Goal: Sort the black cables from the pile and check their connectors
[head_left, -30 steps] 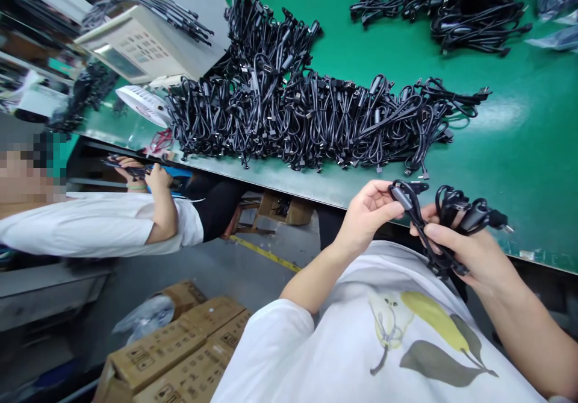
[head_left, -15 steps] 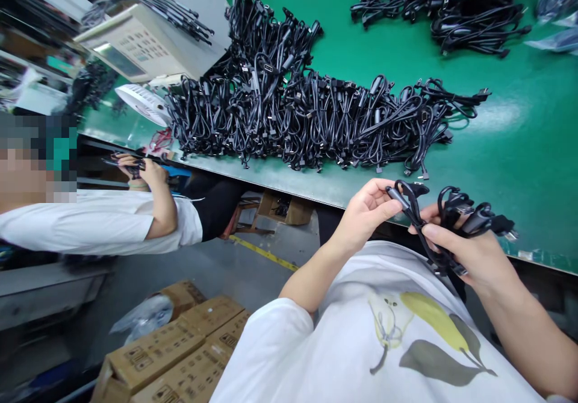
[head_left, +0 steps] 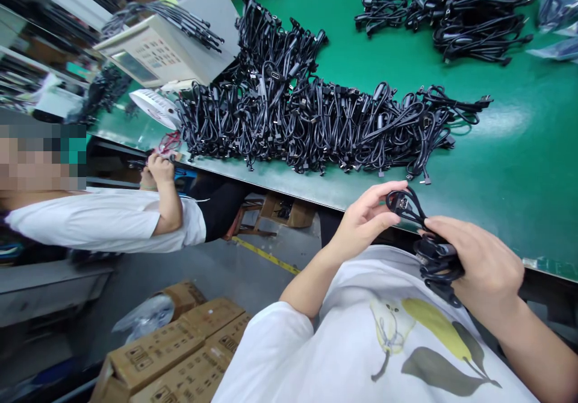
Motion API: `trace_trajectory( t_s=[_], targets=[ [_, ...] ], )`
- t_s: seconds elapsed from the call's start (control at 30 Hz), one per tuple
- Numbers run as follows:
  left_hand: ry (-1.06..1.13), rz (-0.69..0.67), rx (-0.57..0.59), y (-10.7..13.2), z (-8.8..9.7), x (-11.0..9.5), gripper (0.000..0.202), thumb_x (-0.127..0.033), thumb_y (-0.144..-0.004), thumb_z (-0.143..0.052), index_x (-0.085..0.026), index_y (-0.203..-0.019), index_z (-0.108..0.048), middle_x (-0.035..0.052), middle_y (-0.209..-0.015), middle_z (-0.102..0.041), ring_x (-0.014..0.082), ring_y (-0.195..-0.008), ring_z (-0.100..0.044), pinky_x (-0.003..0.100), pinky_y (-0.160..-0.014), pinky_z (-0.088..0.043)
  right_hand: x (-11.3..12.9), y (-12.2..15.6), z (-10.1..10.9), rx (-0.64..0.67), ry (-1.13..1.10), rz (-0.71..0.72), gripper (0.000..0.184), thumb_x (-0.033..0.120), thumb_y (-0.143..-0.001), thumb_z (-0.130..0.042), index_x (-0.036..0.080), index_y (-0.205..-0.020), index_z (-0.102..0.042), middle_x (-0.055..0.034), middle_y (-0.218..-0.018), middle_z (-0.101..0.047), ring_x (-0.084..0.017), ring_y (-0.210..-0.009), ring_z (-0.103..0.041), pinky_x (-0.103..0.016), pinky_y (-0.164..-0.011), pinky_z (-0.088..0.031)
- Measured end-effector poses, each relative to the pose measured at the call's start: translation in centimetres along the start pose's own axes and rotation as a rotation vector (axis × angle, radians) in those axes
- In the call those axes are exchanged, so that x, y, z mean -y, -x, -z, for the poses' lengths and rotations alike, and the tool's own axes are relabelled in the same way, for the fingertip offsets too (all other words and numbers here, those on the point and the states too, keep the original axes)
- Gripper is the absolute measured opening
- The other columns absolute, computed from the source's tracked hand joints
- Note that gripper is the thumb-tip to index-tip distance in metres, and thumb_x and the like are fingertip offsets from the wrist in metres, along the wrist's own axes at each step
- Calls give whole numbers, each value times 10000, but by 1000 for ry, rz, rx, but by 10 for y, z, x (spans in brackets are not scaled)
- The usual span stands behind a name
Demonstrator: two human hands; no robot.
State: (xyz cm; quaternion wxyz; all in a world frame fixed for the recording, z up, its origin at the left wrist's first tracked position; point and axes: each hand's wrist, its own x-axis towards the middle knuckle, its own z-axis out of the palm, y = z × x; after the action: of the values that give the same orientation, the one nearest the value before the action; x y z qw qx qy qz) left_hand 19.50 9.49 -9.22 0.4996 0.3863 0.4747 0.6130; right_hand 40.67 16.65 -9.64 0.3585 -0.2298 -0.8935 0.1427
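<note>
Above my lap, close to the table's front edge, my right hand (head_left: 481, 261) is closed around a folded bundle of black cables (head_left: 436, 258). Part of the bundle is hidden behind its fingers. At the bundle's left end, my left hand (head_left: 372, 213) pinches a cable loop with a metal-ended connector (head_left: 400, 203) between thumb and fingers. Beyond my hands, a long pile of tied black cables (head_left: 334, 120) lies on the green table (head_left: 519, 168).
More black cables (head_left: 478, 23) lie at the far right beside plastic bags (head_left: 560, 5). A beige instrument (head_left: 167, 47) and a small white fan (head_left: 156, 108) stand at the left. A co-worker in a white shirt (head_left: 112, 219) stands there. Cardboard boxes (head_left: 171, 349) sit on the floor.
My right hand has turned over, palm down, and the cable bundle has swung round with it. My left hand now holds a looped end with a connector. The view has shifted slightly.
</note>
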Motion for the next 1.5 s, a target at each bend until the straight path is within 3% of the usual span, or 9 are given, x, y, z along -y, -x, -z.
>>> trace_trajectory(
  t_s=[0.33, 0.53, 0.67, 0.87, 1.0, 1.1, 1.27, 1.4, 1.5],
  targets=[
    [74, 132, 79, -1, 2, -10, 592, -424, -892, -774, -258, -1437, -613, 111, -1449, -646, 265, -1297, -642, 387, -1132, -502, 2, 1, 6, 62, -82, -90, 473, 74, -915, -678, 241, -1351, -600, -175, -1165, -776, -348, -991, -776, -433, -849, -557],
    [-151, 10, 188, 0, 14, -20, 591, -368, -929, -733, -319, -1493, -559, 96, -1539, -551, 276, -1402, -553, 389, -1132, -517, 0, -2, 7, 80, -126, -120, 369, 128, -944, -655, 224, -1298, -615, -155, -1135, -769, -329, -980, -768, -401, -830, -540],
    [-436, -113, 280, 1, 22, -32, 539, -309, -940, -717, -326, -1465, -593, 88, -1448, -622, 248, -1303, -605, 359, -1077, -543, -5, -5, 10, 138, -198, -128, 385, 154, -960, -640, 228, -1336, -604, -126, -1156, -754, -287, -988, -757, -353, -812, -537],
    [-665, -151, 205, 3, 19, -35, 394, -327, -987, -632, -271, -1377, -652, 98, -1270, -717, 207, -1019, -688, 342, -959, -556, -8, -3, 12, 286, -228, -148, 542, 123, -947, -580, 292, -1460, -530, -95, -1257, -728, -288, -1016, -748, -362, -802, -559],
    [-667, -196, 97, 3, 7, -32, 320, -312, -1002, -583, -213, -1288, -687, 109, -1148, -739, 218, -1008, -675, 339, -930, -529, -7, -4, 4, 270, -147, -138, 571, 84, -917, -528, 256, -1460, -554, -104, -1195, -744, -299, -971, -747, -373, -748, -548],
    [-622, -192, 53, 0, -3, -28, 285, -323, -999, -579, -204, -1217, -718, 105, -1104, -743, 217, -977, -667, 337, -918, -517, -9, -11, -7, 316, -304, -179, 545, 137, -912, -580, 249, -1446, -583, -120, -1222, -727, -310, -1048, -720, -399, -825, -562],
    [-421, -67, 83, -15, -3, -16, 332, -421, -994, -596, -210, -1218, -722, 86, -1127, -731, 192, -934, -664, 307, -878, -525, -14, -27, -14, 475, -889, -613, 221, 352, -894, -765, 217, -1066, -735, -56, -955, -782, -246, -856, -743, -354, -795, -595],
    [-164, 101, 164, -29, 1, -7, 383, -485, -959, -654, -207, -1213, -723, 55, -1048, -718, 147, -812, -648, 276, -802, -527, -17, -35, -12, 610, -1324, -923, 307, 471, -834, -833, 192, -935, -755, -53, -828, -787, -215, -759, -749, -350, -779, -632],
    [-45, 143, 117, -34, -3, 0, 407, -511, -921, -705, -202, -1186, -722, 38, -996, -700, 143, -834, -641, 270, -825, -525, -14, -36, -14, 559, -1415, -1056, 357, 480, -766, -890, 188, -933, -769, -54, -779, -788, -225, -730, -761, -345, -718, -647]
  ],
)
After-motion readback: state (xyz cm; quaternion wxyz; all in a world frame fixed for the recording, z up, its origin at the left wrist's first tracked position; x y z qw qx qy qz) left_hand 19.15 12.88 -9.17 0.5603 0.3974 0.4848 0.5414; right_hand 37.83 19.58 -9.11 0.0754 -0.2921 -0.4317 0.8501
